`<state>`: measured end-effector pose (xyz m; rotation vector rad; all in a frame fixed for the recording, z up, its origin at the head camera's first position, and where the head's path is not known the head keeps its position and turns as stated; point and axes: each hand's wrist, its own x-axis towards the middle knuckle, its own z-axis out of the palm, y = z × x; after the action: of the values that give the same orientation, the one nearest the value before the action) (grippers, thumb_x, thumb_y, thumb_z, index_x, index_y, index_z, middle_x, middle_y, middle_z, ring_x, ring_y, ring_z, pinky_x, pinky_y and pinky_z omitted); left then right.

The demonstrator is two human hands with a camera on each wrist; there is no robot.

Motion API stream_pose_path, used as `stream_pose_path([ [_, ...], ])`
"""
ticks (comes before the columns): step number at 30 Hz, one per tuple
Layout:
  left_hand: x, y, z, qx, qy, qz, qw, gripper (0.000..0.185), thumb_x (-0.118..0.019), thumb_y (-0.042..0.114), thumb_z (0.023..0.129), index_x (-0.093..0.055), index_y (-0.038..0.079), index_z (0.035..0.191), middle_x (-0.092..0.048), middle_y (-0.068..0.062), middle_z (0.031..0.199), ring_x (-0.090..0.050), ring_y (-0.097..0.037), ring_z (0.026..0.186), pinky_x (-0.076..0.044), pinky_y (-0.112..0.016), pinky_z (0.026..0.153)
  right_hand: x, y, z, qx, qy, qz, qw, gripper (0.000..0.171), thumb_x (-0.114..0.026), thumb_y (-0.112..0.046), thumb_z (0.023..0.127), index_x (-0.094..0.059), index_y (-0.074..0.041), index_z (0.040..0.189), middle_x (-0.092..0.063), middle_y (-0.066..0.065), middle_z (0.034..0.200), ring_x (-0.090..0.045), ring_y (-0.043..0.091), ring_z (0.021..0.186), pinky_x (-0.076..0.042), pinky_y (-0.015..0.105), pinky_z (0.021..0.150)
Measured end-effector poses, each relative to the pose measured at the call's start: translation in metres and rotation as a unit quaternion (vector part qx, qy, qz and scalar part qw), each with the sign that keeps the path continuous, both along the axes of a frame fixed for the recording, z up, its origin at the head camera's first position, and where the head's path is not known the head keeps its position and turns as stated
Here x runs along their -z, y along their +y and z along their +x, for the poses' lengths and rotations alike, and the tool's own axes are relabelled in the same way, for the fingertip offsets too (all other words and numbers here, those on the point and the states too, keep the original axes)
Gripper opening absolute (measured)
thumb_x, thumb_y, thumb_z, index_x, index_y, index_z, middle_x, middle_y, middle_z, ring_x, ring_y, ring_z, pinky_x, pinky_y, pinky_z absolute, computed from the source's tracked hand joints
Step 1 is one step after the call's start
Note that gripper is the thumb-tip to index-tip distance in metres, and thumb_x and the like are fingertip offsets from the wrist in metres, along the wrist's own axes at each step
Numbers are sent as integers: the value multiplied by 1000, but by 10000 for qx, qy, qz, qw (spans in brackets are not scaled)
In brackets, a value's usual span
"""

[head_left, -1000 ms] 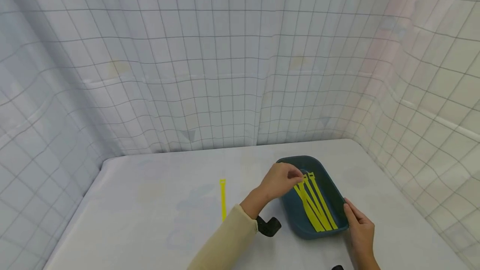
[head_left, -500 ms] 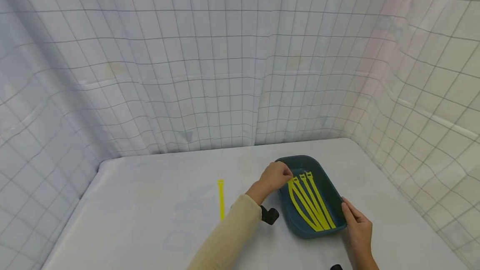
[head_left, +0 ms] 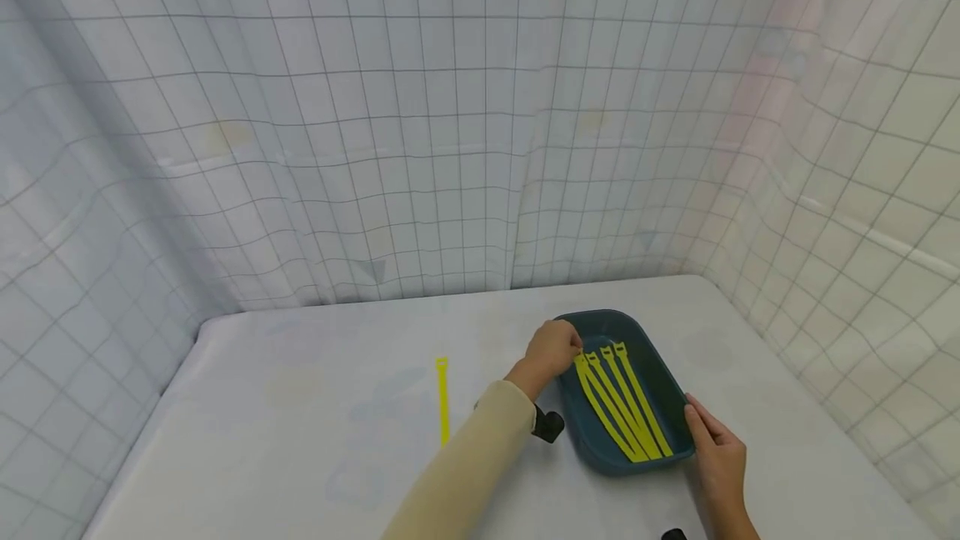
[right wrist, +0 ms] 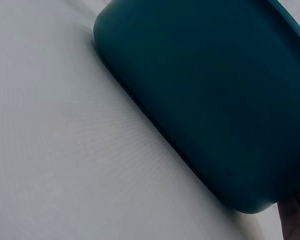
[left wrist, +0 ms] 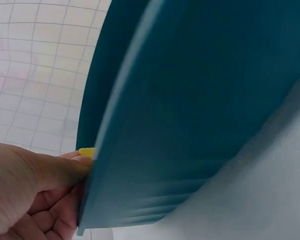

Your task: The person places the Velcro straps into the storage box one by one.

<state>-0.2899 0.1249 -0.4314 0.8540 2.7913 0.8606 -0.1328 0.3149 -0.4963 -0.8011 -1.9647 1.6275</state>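
Note:
A dark teal plastic tray [head_left: 663, 377] with rounded corners stands on the right part of the table. Inside it several flat yellow cable straps [head_left: 633, 402] with slotted heads lie nearly side by side. My left hand [head_left: 551, 346] is at the tray's far left rim and pinches the head of the leftmost yellow cable strap [head_left: 595, 400]. In the left wrist view, the yellow strap end [left wrist: 87, 151] shows at the fingertips, partly behind the tray wall. My right hand [head_left: 720, 452] grips the tray's near right corner, thumb at the rim.
One more yellow cable strap [head_left: 443, 398] lies on the white-covered table [head_left: 315, 423], left of the tray, its lower end hidden by the left sleeve [head_left: 472, 457]. A white curtain with dark grid lines [head_left: 420, 148] surrounds the back and sides.
My left hand has moved left from over the straps to the tray's left rim, bringing one strap's head along and lowering it beside the others. The right hand stays on the tray.

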Motion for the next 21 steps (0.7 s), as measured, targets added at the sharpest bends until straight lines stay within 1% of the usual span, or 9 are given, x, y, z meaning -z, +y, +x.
stream_pose_path([
  [1,0,0,1,-63,-21,-18,10000,15,-61,11,89,-72,8,99,-67,-1,100,-62,-14,89,-50,-26,74,1,0,0,13,5,11,10000,56,-62,-45,85,-58,-5,124,-60,-16,110,-48,4,115,-40,7,81],
  [2,-8,0,6,-162,-129,-127,9997,16,-61,8,89,-72,6,100,-67,-2,101,-62,-16,91,-50,-26,75,1,0,1,39,47,-10,10000,55,-62,-44,85,-59,-4,123,-60,-15,110,-48,4,115,-40,7,80],
  [6,-9,2,8,-295,-51,-223,9993,17,-60,10,89,-72,7,102,-66,-2,104,-61,-16,94,-50,-27,76,2,1,1,116,161,-31,9998,55,-63,-43,84,-59,-4,122,-61,-19,105,-50,0,111,-40,6,79],
  [9,-8,4,7,-290,39,-335,9990,19,-59,9,90,-71,8,105,-65,-2,107,-60,-17,98,-50,-26,78,3,1,0,125,208,-77,9997,55,-64,-43,84,-59,-3,122,-61,-19,104,-50,0,111,-41,7,79],
  [12,-6,5,5,-253,30,-443,9987,21,-58,7,90,-70,9,107,-64,-1,110,-59,-17,101,-49,-26,80,3,1,0,106,265,-210,9994,55,-64,-42,83,-59,-2,122,-62,-18,105,-50,1,112,-41,7,78],
  [15,-4,5,4,-222,31,-509,9985,22,-58,5,90,-69,8,108,-64,-2,110,-59,-17,102,-49,-26,80,4,1,0,78,255,-230,9994,56,-64,-42,83,-59,-3,122,-61,-17,106,-49,2,113,-41,7,79],
  [17,-3,4,4,-216,52,-502,9985,22,-58,5,89,-69,8,108,-65,-2,110,-59,-17,102,-49,-26,80,4,1,-1,64,242,-242,9994,56,-64,-43,83,-59,-3,122,-61,-15,108,-49,3,114,-41,7,79],
  [21,0,2,4,-212,86,-301,9993,22,-58,5,90,-68,8,109,-65,-2,108,-59,-18,100,-49,-26,80,4,1,-2,40,173,-154,9997,57,-63,-45,83,-58,-4,123,-60,-11,112,-48,5,116,-41,8,81],
])
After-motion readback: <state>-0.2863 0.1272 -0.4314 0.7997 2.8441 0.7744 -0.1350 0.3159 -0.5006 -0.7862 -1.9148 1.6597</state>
